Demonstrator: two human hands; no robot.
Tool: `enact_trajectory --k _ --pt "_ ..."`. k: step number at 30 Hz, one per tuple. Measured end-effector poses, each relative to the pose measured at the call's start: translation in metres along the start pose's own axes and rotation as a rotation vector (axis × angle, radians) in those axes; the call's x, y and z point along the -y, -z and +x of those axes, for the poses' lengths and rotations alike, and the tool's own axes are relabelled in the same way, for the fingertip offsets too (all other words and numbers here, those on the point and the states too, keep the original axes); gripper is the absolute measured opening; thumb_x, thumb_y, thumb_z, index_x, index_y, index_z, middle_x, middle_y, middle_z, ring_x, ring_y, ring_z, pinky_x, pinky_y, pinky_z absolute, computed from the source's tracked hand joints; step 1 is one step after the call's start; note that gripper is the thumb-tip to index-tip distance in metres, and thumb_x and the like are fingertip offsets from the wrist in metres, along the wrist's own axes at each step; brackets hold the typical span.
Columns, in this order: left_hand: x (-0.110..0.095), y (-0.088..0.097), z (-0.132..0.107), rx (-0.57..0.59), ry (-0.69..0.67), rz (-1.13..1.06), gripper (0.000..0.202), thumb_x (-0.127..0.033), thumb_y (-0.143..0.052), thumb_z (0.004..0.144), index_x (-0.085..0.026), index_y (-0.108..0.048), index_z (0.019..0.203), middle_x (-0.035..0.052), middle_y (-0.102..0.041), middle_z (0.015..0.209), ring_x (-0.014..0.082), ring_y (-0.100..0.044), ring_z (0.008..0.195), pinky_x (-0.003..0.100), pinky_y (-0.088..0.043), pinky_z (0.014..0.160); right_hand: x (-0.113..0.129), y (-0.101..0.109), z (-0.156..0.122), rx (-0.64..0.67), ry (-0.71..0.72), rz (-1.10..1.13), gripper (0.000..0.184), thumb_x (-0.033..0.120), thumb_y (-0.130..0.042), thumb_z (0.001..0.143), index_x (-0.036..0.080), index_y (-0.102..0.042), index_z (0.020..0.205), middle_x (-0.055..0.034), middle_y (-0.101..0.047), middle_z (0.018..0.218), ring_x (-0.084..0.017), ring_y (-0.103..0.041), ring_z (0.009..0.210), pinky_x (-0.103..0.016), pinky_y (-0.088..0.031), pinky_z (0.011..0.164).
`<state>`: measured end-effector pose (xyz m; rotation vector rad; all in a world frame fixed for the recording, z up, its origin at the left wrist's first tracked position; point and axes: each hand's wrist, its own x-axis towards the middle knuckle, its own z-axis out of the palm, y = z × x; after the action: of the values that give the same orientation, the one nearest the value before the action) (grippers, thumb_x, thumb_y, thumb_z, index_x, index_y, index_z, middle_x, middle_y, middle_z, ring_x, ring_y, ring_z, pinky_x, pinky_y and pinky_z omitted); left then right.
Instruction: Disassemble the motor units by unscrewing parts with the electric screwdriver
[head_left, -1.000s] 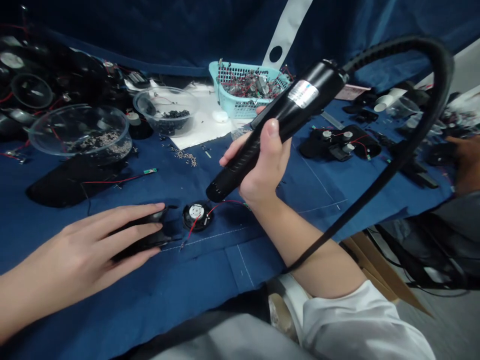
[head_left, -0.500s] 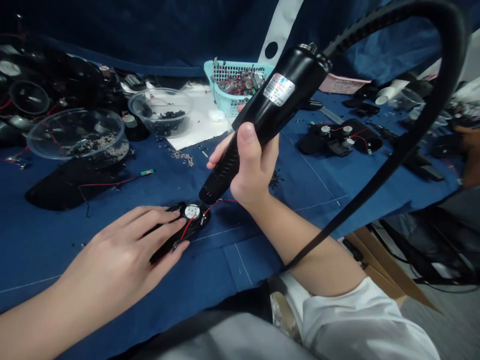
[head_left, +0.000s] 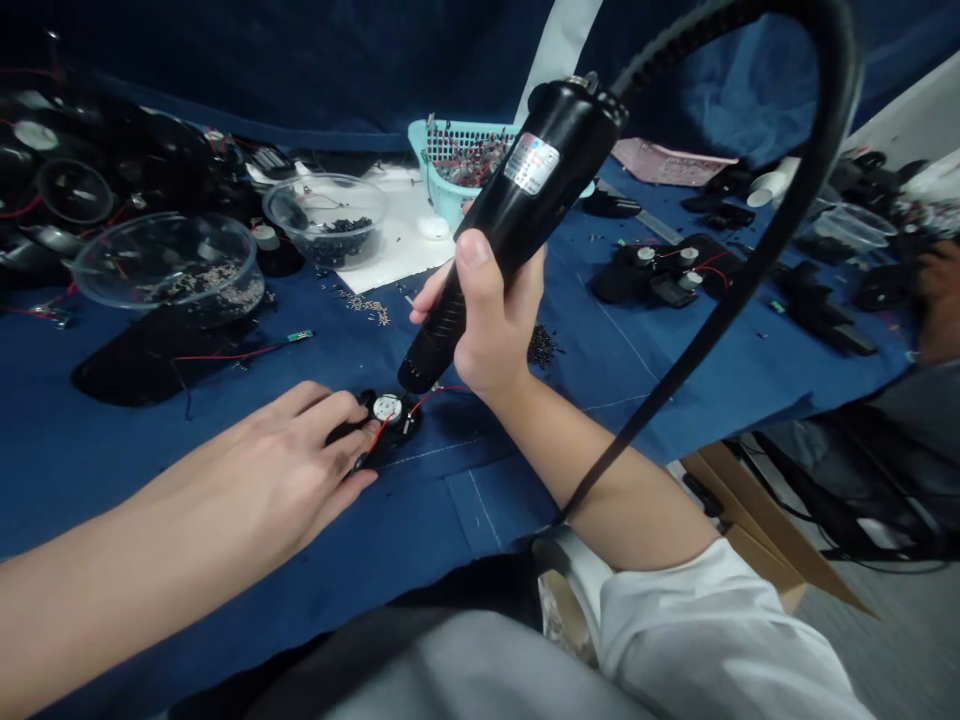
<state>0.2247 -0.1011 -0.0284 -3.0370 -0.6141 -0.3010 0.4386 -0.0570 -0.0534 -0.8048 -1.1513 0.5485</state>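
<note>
Right grip (head_left: pixel 499 325) wrapped firmly around a black handheld tool (head_left: pixel 555 145), thumb laid along the body, most of the other fingers lost behind it! The tool slants, nose down and leftward, its cable (head_left: pixel 836 120) looping up past the top edge of view and back down across the forearm. The label shows, but the print's too small to read.

Over to the left grip (head_left: pixel 307 465): fingers curled and closed on a black assembly (head_left: pixel 397 428), just below the tool's nose. Much of that piece is buried under the hand; out front peeks a white disc (head_left: pixel 388 408) with red wire running by. Is the tool touching it? Can't tell, the meeting point is too dark and small.

Just right of the right grip, a heap of small dark pieces (head_left: pixel 544 345) on the desk (head_left: pixel 525 500), partly covered by the wrist. Beyond that grip, a light-blue basket (head_left: pixel 444 195) of wired parts, its right side blocked by the tool. Beyond the left grip, a little green board (head_left: pixel 300 336) on a wire, and past it a clear bowl (head_left: pixel 94 280), contents blurry.
</note>
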Motion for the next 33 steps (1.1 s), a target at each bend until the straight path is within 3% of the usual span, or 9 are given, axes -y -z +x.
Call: enact_trajectory --k 5,9,14,22,27,33 --pt "0.006 0.001 -0.007 -0.042 0.006 -0.087 0.035 -0.040 -0.052 0.107 -0.020 -0.080 0.116 0.0088 -0.074 0.109 0.0254 -0.074 0.095 0.041 -0.065 0.079 -0.002 -0.001 0.002 0.004 0.029 0.048 0.052 0.077 -0.055 0.095 0.030 -0.040 0.113 0.0112 -0.056 0.065 -0.008 -0.059 0.048 -0.022 -0.054 0.047" --pt "0.008 -0.005 -0.022 -0.158 0.008 -0.109 0.031 -0.036 -0.059 0.105 -0.016 -0.077 0.122 0.0101 -0.076 0.124 0.0252 -0.076 0.110 0.040 -0.066 0.096 -0.003 -0.001 0.004 -0.015 0.031 0.088 0.053 0.076 -0.060 0.093 0.029 -0.039 0.108 0.0117 -0.057 0.067 -0.007 -0.058 0.046 -0.021 -0.053 0.046" --pt "0.000 -0.011 -0.027 -0.267 0.045 -0.107 0.028 -0.027 -0.067 0.099 -0.017 -0.074 0.125 0.0108 -0.078 0.123 0.0264 -0.078 0.109 0.041 -0.066 0.097 -0.004 0.001 0.002 -0.008 0.020 0.060 0.045 0.070 -0.057 0.098 0.029 -0.041 0.111 0.0104 -0.060 0.071 -0.007 -0.061 0.049 -0.021 -0.056 0.050" --pt "-0.019 -0.003 -0.021 -0.275 0.112 -0.061 0.026 -0.033 -0.062 0.102 -0.022 -0.069 0.125 0.0091 -0.079 0.119 0.0276 -0.078 0.105 0.047 -0.067 0.090 -0.001 0.001 0.000 -0.026 -0.001 0.036 0.048 0.073 -0.059 0.095 0.030 -0.043 0.111 0.0094 -0.063 0.072 -0.008 -0.064 0.052 -0.022 -0.056 0.049" --pt "-0.021 -0.008 -0.024 -0.258 0.146 -0.090 0.026 -0.032 -0.064 0.101 -0.026 -0.067 0.125 0.0059 -0.077 0.121 0.0254 -0.076 0.107 0.046 -0.064 0.092 0.005 0.002 -0.001 -0.036 -0.057 0.009 0.054 0.079 -0.058 0.092 0.030 -0.045 0.110 0.0080 -0.062 0.071 -0.009 -0.067 0.056 -0.023 -0.057 0.051" --pt "-0.017 -0.011 -0.041 -0.228 0.207 -0.137 0.042 -0.030 -0.070 0.093 -0.030 -0.066 0.134 0.0037 -0.075 0.131 0.0292 -0.073 0.116 0.048 -0.062 0.099 0.006 0.002 -0.001 -0.029 -0.035 -0.012 0.052 0.079 -0.054 0.094 0.031 -0.043 0.112 0.0074 -0.062 0.074 -0.008 -0.067 0.057 -0.021 -0.057 0.053"
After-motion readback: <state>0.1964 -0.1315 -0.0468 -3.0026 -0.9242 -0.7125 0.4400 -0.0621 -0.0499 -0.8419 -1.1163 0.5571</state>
